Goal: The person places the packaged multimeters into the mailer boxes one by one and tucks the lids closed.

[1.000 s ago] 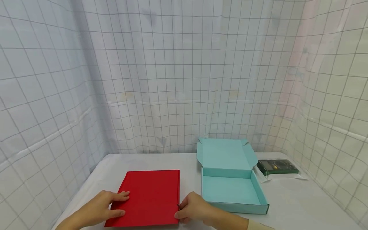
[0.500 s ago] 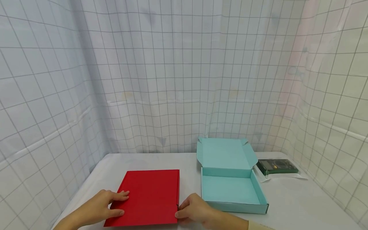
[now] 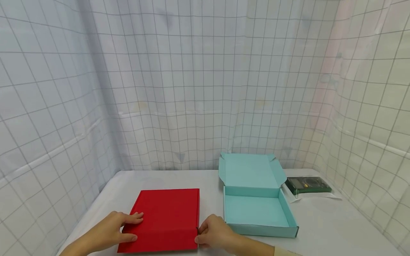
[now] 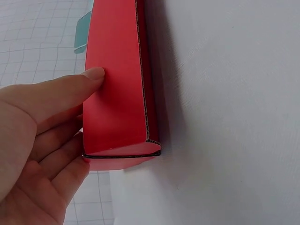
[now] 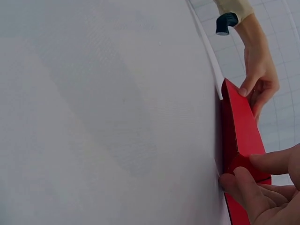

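Observation:
A red cardboard box [image 3: 169, 208] lies on the table at front left, its lid down over the top. A crease crosses the lid near the front edge, and the front strip slopes down. My left hand [image 3: 107, 231] holds the left front corner, thumb on the front strip; in the left wrist view its other fingers go out of sight behind the red box [image 4: 115, 93]. At the right front corner my right hand [image 3: 217, 233] pinches the cardboard at the box's side. Thumb and fingertips of the right hand [image 5: 262, 192] meet at that corner in the right wrist view.
Right of the red box stands a turquoise box [image 3: 261, 231] with its lid raised. Behind its right side a dark green multimeter [image 3: 309, 185] lies on a white sheet or bag. Grid-patterned curtains [image 3: 198, 89] enclose the white table [image 3: 333, 227] at the back and sides.
The front strip of the red lid has bent downward, showing a crease where the lid looked flat before. Both hands stay almost in place at the box's corners.

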Motion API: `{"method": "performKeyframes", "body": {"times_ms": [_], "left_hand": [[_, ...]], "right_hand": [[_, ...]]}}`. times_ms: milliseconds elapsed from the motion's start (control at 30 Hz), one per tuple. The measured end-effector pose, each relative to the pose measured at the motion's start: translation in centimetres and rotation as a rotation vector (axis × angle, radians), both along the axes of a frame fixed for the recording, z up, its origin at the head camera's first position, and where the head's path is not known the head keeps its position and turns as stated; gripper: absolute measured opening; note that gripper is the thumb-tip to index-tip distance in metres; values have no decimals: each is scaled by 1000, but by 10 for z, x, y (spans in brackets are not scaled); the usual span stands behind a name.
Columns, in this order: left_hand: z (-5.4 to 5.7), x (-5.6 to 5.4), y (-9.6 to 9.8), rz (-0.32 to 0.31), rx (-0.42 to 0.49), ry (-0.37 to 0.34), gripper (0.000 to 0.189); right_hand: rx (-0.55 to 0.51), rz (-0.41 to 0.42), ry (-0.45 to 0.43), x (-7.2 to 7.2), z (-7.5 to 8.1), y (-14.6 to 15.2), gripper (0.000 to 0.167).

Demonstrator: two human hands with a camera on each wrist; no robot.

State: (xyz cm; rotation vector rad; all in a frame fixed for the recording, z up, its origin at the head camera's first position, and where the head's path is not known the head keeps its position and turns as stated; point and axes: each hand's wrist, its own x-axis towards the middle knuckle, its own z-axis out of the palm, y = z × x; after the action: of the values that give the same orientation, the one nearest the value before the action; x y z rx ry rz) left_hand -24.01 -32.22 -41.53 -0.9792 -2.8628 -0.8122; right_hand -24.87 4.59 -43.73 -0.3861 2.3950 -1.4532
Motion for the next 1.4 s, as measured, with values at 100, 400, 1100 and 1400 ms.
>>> {"method": "performKeyframes", "body": {"times_ms": [100, 400, 1100, 1400], "left_hand": [[0, 1, 0, 11, 0, -1, 54], [-9, 3, -6, 24, 21, 30, 53], [-14, 3, -25, 35, 73, 3, 67], [-20, 0, -24, 75, 101, 29, 66]], "right_hand": [[14, 18, 15, 0, 1, 0, 9], [234, 199, 393, -2, 14, 8, 20], [687, 513, 775, -28, 22, -5, 77], [629, 495, 795, -36, 18, -7, 72]]}}
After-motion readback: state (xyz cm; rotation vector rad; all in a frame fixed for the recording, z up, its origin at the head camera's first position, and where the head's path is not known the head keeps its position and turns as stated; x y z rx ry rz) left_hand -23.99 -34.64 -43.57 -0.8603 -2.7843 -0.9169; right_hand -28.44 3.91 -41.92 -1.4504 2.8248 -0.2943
